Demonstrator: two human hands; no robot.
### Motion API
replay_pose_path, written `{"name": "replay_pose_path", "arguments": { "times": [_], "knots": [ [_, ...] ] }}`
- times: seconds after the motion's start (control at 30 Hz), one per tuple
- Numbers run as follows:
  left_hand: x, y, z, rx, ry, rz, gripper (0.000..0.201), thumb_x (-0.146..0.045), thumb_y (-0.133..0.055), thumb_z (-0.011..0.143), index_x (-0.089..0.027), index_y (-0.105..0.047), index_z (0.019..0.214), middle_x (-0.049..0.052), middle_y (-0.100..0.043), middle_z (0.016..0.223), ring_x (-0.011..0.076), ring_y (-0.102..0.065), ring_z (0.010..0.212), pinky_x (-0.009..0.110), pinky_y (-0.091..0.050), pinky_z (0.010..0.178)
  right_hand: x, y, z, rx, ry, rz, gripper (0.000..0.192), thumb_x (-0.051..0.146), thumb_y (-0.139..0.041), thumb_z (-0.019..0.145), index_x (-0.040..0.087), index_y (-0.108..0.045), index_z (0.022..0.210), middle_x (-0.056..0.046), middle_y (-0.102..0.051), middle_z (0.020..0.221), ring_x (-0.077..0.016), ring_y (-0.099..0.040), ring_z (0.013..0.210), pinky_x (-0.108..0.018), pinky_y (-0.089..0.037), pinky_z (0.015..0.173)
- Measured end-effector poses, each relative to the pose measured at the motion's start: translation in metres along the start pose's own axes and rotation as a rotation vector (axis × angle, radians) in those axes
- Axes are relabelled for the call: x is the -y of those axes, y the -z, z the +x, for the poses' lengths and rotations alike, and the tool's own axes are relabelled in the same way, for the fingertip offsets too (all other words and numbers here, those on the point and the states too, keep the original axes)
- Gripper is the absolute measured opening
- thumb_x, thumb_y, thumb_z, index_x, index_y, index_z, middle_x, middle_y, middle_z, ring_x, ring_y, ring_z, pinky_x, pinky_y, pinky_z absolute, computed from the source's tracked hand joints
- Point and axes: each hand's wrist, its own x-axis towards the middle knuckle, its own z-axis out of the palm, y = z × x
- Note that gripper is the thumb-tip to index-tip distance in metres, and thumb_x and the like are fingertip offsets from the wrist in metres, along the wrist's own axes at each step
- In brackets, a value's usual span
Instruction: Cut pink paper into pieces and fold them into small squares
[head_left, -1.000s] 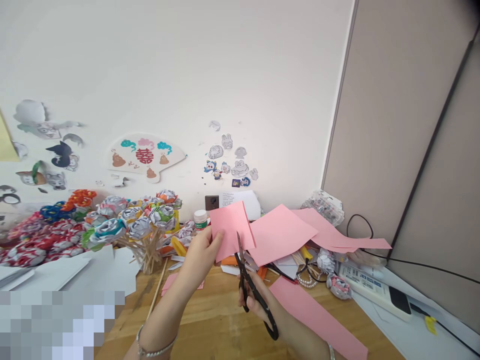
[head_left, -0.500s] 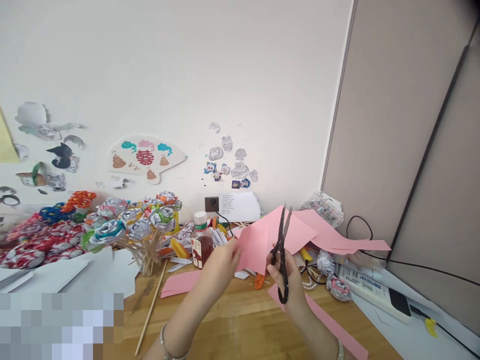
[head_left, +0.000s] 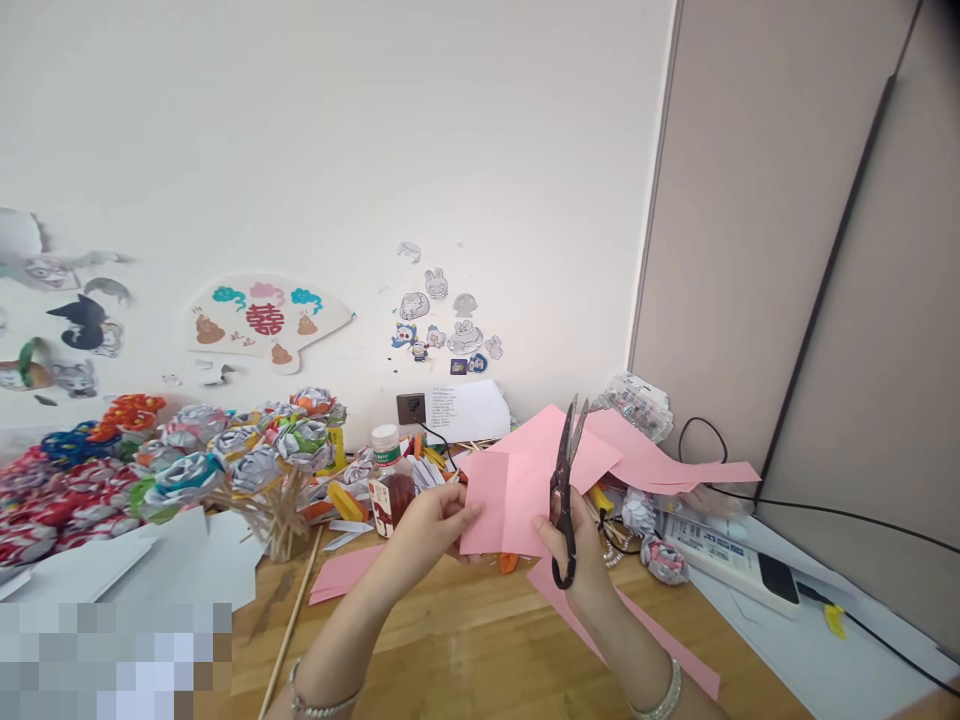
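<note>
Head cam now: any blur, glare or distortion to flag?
Head view: even, soft light, no glare; straight partition edge leans from wide-angle distortion; a pixelated block masks the lower left corner; both hands, pink paper and scissors look fairly sharp.

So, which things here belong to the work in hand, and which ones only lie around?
In use:
- left hand holding folded pink paper sheet
- right hand holding black metal scissors

Lying about:
- small red-brown glue bottle
- paper roses on sticks
- long pink paper strip

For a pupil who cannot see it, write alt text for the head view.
A left hand holds a square pink paper sheet while the right hand grips black metal scissors, blades pointing up, over a cluttered wooden desk.
</note>
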Motion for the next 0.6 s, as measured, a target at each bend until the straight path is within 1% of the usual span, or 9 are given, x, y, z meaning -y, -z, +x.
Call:
{"name": "replay_pose_path", "arguments": {
  "times": [0.07, 0.17, 0.3, 0.47, 0.6],
  "knots": [
    [-0.0002, 0.0008, -0.0005, -0.01, 0.012, 0.009, 0.028, -0.045, -0.053, 0.068, -0.018, -0.05, 0.068, -0.003, -0.059, 0.053, 0.0162, -0.061, 0.049, 0.028, -0.049, 0.049, -0.0024, 0.0008, 0.0002, 0.033, -0.016, 0.029, 0.028, 0.022, -0.058, 0.067, 0.022, -0.052, 0.094, -0.002, -0.06, 0.083, -0.0172, -0.054, 0.074, -0.028, -0.043, 0.063],
    [0.0009, 0.0014, -0.0005, -0.001, 0.022, 0.011, 0.027, -0.045, -0.053, 0.069, -0.018, -0.051, 0.068, -0.002, -0.06, 0.054, 0.0164, -0.061, 0.049, 0.028, -0.049, 0.049, -0.0046, 0.002, 0.0004, 0.068, -0.032, 0.05, 0.033, 0.022, -0.058, 0.067, 0.022, -0.049, 0.099, -0.002, -0.059, 0.09, -0.0176, -0.054, 0.08, -0.028, -0.043, 0.067],
    [0.0016, 0.0014, 0.0001, 0.005, 0.014, 0.003, 0.027, -0.044, -0.054, 0.069, -0.017, -0.051, 0.07, -0.002, -0.06, 0.055, 0.0161, -0.061, 0.049, 0.028, -0.05, 0.05, -0.0025, 0.0021, 0.0004, 0.066, -0.012, 0.03, 0.03, 0.022, -0.056, 0.069, 0.021, -0.05, 0.098, -0.003, -0.06, 0.089, -0.0172, -0.054, 0.08, -0.028, -0.043, 0.069],
    [0.001, 0.0014, 0.0005, -0.008, 0.019, 0.001, 0.028, -0.045, -0.054, 0.068, -0.017, -0.05, 0.068, -0.003, -0.059, 0.053, 0.0161, -0.061, 0.049, 0.028, -0.05, 0.05, -0.0006, 0.0027, -0.0003, 0.079, 0.019, 0.029, 0.033, 0.022, -0.056, 0.069, 0.021, -0.05, 0.101, -0.004, -0.06, 0.096, -0.0193, -0.054, 0.086, -0.029, -0.043, 0.073],
    [0.003, 0.0027, 0.0011, 0.003, -0.005, -0.007, 0.029, -0.046, -0.054, 0.069, -0.017, -0.051, 0.069, -0.003, -0.059, 0.054, 0.0158, -0.06, 0.049, 0.028, -0.05, 0.05, -0.0022, 0.0029, 0.0006, 0.072, 0.007, 0.024, 0.032, 0.022, -0.057, 0.068, 0.022, -0.051, 0.099, -0.003, -0.061, 0.093, -0.0192, -0.055, 0.085, -0.03, -0.044, 0.072]
  ]
}}
